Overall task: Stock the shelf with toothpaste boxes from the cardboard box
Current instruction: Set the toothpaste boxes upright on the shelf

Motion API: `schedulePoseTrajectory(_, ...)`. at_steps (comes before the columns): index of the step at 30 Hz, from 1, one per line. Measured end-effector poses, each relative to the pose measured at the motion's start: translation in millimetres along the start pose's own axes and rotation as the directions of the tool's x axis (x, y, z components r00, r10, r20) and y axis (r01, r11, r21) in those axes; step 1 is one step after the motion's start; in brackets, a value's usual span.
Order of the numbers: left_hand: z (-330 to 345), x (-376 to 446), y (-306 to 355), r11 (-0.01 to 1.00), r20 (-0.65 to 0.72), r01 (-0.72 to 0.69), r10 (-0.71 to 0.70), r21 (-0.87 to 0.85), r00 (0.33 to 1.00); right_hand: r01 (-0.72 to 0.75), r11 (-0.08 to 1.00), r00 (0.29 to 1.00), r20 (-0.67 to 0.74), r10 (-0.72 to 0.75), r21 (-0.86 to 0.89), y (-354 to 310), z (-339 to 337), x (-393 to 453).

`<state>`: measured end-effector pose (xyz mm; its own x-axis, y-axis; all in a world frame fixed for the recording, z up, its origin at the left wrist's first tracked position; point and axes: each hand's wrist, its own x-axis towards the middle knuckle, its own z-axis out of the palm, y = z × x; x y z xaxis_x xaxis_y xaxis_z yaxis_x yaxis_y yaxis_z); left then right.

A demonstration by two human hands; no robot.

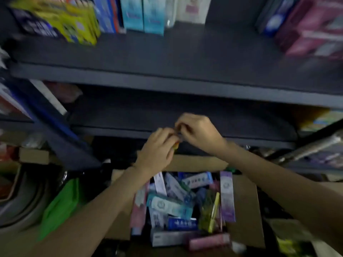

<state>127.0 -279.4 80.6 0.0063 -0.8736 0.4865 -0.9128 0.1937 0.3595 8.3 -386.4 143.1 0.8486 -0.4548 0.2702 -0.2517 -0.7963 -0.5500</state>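
One view only: head cam, wide-angle, worn by the person, looking fwd and steeply down. Cardboard box (243, 204) sits close below, bottom-centre of frame. Dark shelf (167, 84) runs across just beyond the box, approx. arm's reach, upper boards tilted by lens distortion. Frame blurred w/ motion.

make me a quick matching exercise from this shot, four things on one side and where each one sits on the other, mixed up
Things:
1. yellow boxes
2. pink boxes
3. green bag
4. purple toothpaste box

Places:
A. upright at the right side of the cardboard box
B. upper shelf, far right
C. low down, left of the cardboard box
D. upper shelf, far left

Pairs: 1-D, 2-B, 3-C, 4-A
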Motion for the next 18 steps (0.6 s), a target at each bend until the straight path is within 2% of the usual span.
schedulePoseTrajectory(2,33.3,-26.1,14.7,0.996,0.266,0.092,-0.084,-0.015,0.96,-0.134,0.987,0.978,0.149,0.145,-0.084,31.7,23.8,-46.7)
schedulePoseTrajectory(3,45.7,-36.5,21.4,0.984,0.421,0.176,-0.162,0.007,0.893,-0.223,0.962,0.934,0.247,0.257,-0.158,45.8,37.0,-66.9)
schedulePoseTrajectory(4,57.4,-47.6,25.1,0.966,0.575,0.254,-0.235,0.048,0.784,-0.295,0.931,0.867,0.351,0.355,-0.213,60.3,51.1,-87.1)
schedulePoseTrajectory(5,66.9,-57.2,28.3,0.946,0.714,0.315,-0.275,0.081,0.643,-0.364,0.897,0.778,0.448,0.44,-0.249,74.8,66.8,-107.0)
schedulePoseTrajectory(6,75.4,-67.4,31.8,0.924,0.82,0.37,-0.288,0.101,0.495,-0.425,0.869,0.697,0.521,0.493,-0.254,85.8,82.3,-126.9)
schedulePoseTrajectory(7,82.7,-79.2,33.8,0.897,0.879,0.429,-0.289,0.111,0.378,-0.467,0.843,0.619,0.582,0.527,-0.267,92.9,96.3,-144.9)
schedulePoseTrajectory(9,94.7,-106.4,31.7,0.849,0.909,0.501,-0.33,0.167,0.256,-0.526,0.798,0.477,0.675,0.564,-0.295,101.9,127.4,-176.1)
schedulePoseTrajectory(11,103.0,-129.1,25.9,0.822,0.905,0.511,-0.387,0.25,0.18,-0.549,0.785,0.396,0.738,0.546,-0.286,105.8,160.4,-201.8)
schedulePoseTrajectory(13,107.7,-146.6,17.7,0.795,0.89,0.517,-0.438,0.317,0.129,-0.484,0.813,0.379,0.76,0.528,-0.323,102.5,181.4,-214.1)
schedulePoseTrajectory(15,109.3,-155.8,10.5,0.764,0.868,0.552,-0.478,0.335,0.134,-0.45,0.839,0.375,0.788,0.489,-0.307,105.6,197.4,-217.7)
schedulePoseTrajectory(18,113.9,-163.1,5.2,0.733,0.835,0.603,-0.516,0.315,0.191,-0.417,0.844,0.407,0.761,0.504,-0.336,115.5,225.0,-209.4)
